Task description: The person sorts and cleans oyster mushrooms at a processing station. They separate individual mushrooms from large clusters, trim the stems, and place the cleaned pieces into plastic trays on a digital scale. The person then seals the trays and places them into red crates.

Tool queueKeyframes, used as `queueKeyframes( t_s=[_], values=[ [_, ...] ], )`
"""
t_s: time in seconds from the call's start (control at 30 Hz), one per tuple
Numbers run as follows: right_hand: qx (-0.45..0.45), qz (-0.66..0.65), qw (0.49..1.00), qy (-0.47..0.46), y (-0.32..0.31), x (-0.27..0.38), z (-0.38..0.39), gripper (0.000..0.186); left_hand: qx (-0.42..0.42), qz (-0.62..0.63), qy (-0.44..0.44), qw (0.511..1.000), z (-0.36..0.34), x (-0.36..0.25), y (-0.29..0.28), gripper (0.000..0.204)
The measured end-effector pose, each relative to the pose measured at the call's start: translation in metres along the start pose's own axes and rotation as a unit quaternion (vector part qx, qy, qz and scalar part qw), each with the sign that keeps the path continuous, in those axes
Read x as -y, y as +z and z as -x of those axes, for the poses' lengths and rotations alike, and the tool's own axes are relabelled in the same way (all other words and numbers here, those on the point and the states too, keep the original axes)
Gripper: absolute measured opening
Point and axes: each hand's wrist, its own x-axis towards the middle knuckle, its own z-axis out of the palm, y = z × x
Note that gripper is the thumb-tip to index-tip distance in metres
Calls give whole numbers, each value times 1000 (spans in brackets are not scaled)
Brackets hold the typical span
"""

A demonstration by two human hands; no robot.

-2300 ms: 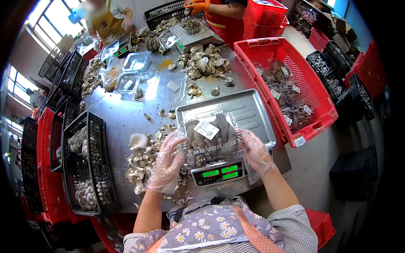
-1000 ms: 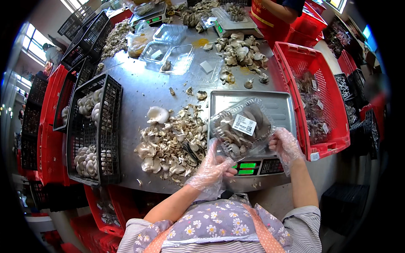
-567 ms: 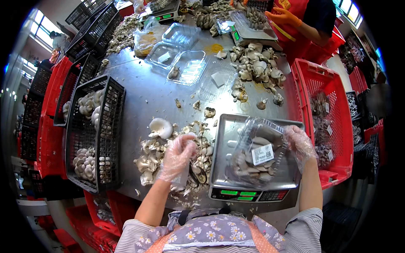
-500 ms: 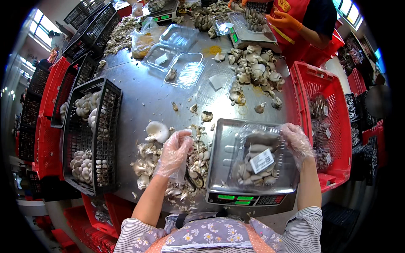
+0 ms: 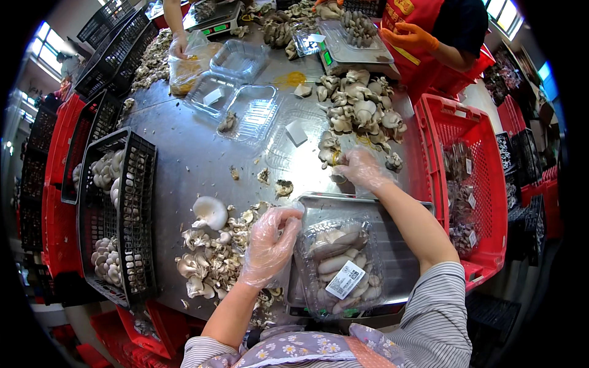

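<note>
My left hand (image 5: pixel 272 245), in a clear plastic glove, is closed on the upper left edge of a clear clamshell pack (image 5: pixel 356 253). Grey oyster mushrooms fill the pack, and a white label is on its lid. The pack lies over the left part of a digital scale's metal tray (image 5: pixel 402 245), largely hiding the scale's display. My right hand (image 5: pixel 366 170), gloved too, reaches past the far edge of the scale. Its fingertips pinch at a thin yellow rubber band (image 5: pixel 335 158) beside a heap of oyster mushrooms (image 5: pixel 363 110); the fingers partly hide the band.
Loose mushrooms (image 5: pixel 202 270) lie left of the scale. Open clear trays (image 5: pixel 254 116) stand farther back. A black crate (image 5: pixel 138 214) of mushrooms is at the left, a red crate (image 5: pixel 429 132) of packs at the right. Across the table, a co-worker's orange-gloved hand (image 5: pixel 411 38) is near another scale.
My right hand has left the pack and moved away from me to the mushroom heap. My left hand has come to the pack, which has shifted left and nearer. Another person's hand now touches the plastic bag.
</note>
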Motion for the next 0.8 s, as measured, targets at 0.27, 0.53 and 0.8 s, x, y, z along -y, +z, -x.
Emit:
queueKeyframes(
  t_s=[0.27, 0.53, 0.8],
  values=[
    [-69, -49, 996, -11, 9, -24, -26, 26, -5, 54, -80, 995, 20, 17, -12, 11],
    [16, -240, 971, -8, -85, 27, 46, 14, -9, 32, 7, 999, -20, -13, -7, 27],
    [100, -432, 885, -142, -89, 83, 116, 9, 24, -80, 25, 996, -64, -44, 25, 18]
  ],
)
